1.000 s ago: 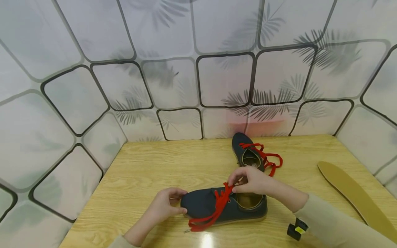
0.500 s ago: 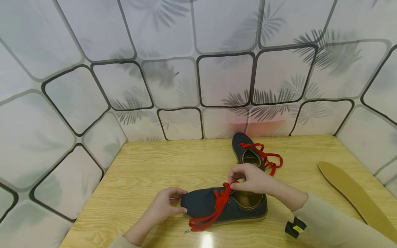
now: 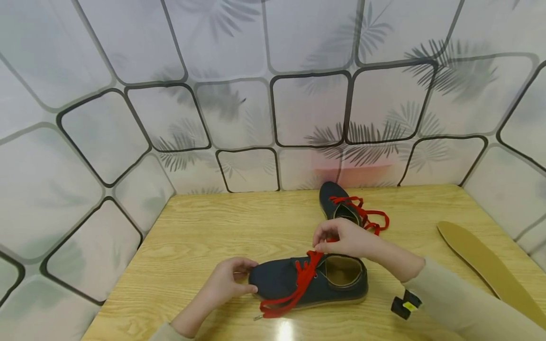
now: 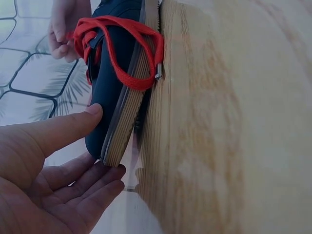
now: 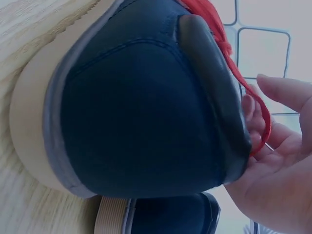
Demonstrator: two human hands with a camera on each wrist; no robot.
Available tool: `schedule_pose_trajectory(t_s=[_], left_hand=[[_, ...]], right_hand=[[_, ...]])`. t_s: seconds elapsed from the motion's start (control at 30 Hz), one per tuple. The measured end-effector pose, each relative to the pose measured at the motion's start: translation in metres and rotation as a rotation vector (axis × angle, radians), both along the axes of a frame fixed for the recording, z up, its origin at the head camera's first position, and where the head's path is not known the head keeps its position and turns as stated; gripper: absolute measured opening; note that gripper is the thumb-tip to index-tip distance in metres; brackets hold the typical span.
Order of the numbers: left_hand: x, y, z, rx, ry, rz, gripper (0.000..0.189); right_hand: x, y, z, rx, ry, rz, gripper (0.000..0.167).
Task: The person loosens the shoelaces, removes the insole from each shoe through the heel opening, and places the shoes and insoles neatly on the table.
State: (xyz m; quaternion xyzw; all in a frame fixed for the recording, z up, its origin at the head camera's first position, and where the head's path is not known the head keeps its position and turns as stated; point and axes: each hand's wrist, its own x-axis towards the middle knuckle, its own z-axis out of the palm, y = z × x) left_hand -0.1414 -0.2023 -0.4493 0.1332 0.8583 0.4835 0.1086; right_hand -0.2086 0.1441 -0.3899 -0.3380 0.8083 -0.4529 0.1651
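A dark navy shoe (image 3: pixel 273 277) with a tan sole lies lengthwise on the table, toe to the left. My left hand (image 3: pixel 230 282) holds its toe, thumb on the near side and fingers round the tip and sole edge (image 4: pixel 113 163). Over the instep is a knotted red shoelace (image 3: pixel 304 277); one end, with a metal tip (image 4: pixel 158 75), droops down the near side. My right hand (image 3: pixel 347 239) is over the far side of the collar, fingers curled at the lace's other strand (image 5: pixel 267 124), which runs up to them from the knot.
Behind it, a second navy shoe (image 3: pixel 329 192) with loose red laces (image 3: pixel 377 218) is partly hidden by my right hand. A long tan insole-shaped piece (image 3: pixel 482 260) lies at the right. Patterned wall covering (image 3: pixel 247 113) encloses the wooden table (image 3: pixel 204 227).
My right hand has risen slightly away from the knot, uncovering more of the shoe's opening, with a strand of red lace at its fingers. My left hand and the shoe have stayed put.
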Motion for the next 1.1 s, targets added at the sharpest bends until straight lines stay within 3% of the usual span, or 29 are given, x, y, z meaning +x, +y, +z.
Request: schedule_pose_trajectory(t_s=[0.23, 0.4, 0.57, 0.87, 1.1], left_hand=[[0.001, 0.001, 0.0, -0.004, 0.001, 0.006, 0.049], [0.001, 0.001, 0.0, -0.006, 0.004, 0.006, 0.048], [0.001, 0.0, -0.001, -0.004, 0.009, 0.007, 0.049], [0.001, 0.0, -0.003, -0.007, 0.013, 0.012, 0.048], [0.002, 0.0, -0.003, 0.0, 0.021, 0.014, 0.049]], right_hand=[[0.002, 0.0, -0.006, 0.093, 0.087, 0.085, 0.008], [0.007, -0.001, -0.003, 0.156, 0.172, 0.074, 0.01], [0.011, -0.004, -0.003, 0.147, 0.211, 0.047, 0.012], [0.01, -0.006, -0.009, 0.095, -0.003, -0.014, 0.01], [0.006, -0.006, -0.01, 0.034, -0.225, -0.099, 0.017]])
